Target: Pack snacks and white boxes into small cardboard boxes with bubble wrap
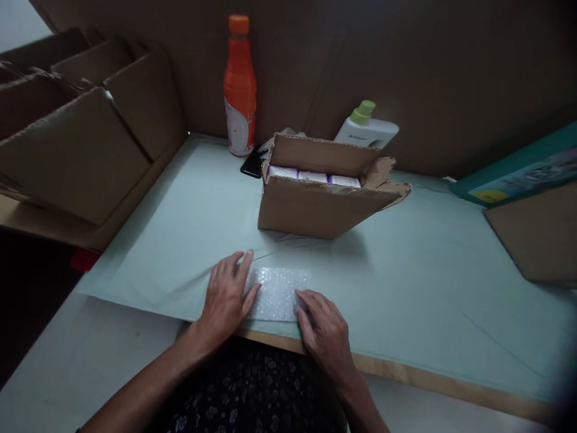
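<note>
A flat rectangle of clear bubble wrap point(279, 294) lies on the pale green cloth near the table's front edge. My left hand point(226, 290) rests at its left side, fingers stretched and apart, the thumb touching the wrap. On the other side, my right hand point(327, 328) is bent with its thumb and forefinger apart, their tips at the wrap's right edge. Just beyond stands an open cardboard box point(304, 207) with several white and purple packs point(312, 176) upright inside it. Whether anything lies within the wrap I cannot tell.
An orange bottle point(240, 90) and a black phone point(252, 162) are behind the box, with a white bottle with a green cap point(367, 129). A divided cardboard carton point(85, 144) stands at left. A teal box point(518, 168) and a brown carton point(541, 234) are at right.
</note>
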Demonstrator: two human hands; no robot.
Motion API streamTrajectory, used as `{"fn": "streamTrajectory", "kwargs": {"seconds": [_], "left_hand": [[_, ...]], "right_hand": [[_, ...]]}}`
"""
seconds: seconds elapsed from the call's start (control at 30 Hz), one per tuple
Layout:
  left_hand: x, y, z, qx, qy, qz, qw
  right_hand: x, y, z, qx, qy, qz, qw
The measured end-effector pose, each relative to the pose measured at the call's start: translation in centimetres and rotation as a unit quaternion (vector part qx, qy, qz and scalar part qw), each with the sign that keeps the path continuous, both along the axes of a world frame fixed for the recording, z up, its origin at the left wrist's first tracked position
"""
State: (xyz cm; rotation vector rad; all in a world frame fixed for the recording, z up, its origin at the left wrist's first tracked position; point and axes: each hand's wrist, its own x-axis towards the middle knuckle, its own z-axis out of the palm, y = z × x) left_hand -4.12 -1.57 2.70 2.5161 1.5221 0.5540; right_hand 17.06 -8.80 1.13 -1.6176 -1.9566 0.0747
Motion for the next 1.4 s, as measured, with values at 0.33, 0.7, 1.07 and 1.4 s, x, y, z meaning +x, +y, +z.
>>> {"fn": "streamTrajectory", "kwargs": {"seconds": [0.33, 0.7, 1.07, 1.4], "left_hand": [[0.3, -1.4, -2.8, -0.061, 0.047, -0.162, 0.984], [-1.4, 2.4, 0.3, -0.193, -0.181, -0.132, 0.955], [-0.1, 2.9, 3.1, -0.471, -0.384, -0.045, 0.793], [6.8, 16.2, 19.6, 0.145, -0.182, -0.118, 0.965]], "right_hand": [[2.3, 0.9, 0.4, -0.093, 0.053, -0.124, 0.986], [0.4, 0.6, 3.7, -0.048, 0.272, 0.009, 0.961], [5.6, 0.4, 4.6, -0.034, 0.193, -0.044, 0.98], [10.4, 15.3, 19.4, 0.166, 0.074, -0.069, 0.981]]}}
